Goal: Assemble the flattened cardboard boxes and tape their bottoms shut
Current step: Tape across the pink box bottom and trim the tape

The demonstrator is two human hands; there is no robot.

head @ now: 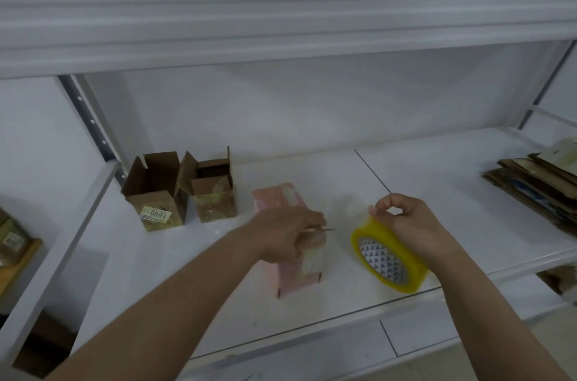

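Two hands at work on a white shelf (pixel 312 318): left hand (pixel 287 235) curled over the upturned bottom of a pink cardboard box (pixel 288 259), fingers holding something thin and pointed, too blurred to name; right hand (pixel 409 224) gripping a yellow tape roll (pixel 388 259), thumb and forefinger pinched together at the roll's upper edge, seemingly on the loose tape end. Pink box standing mid-shelf, just left of the roll, glossy tape apparently already laid across its top face. Further left, two brown cardboard boxes (pixel 181 190) standing open-topped and touching, the nearer one bearing a label numbered 0091. Far right, well apart, a stack of flattened cardboard (pixel 537 187) awaiting assembly.

Likely step: finishing or cutting the strip on the pink box. Best done by keeping the tape taut between roll and box, pressing the flaps flat and closed with the left hand, and smoothing the strip down over the seam and onto both side walls before severing cleanly.
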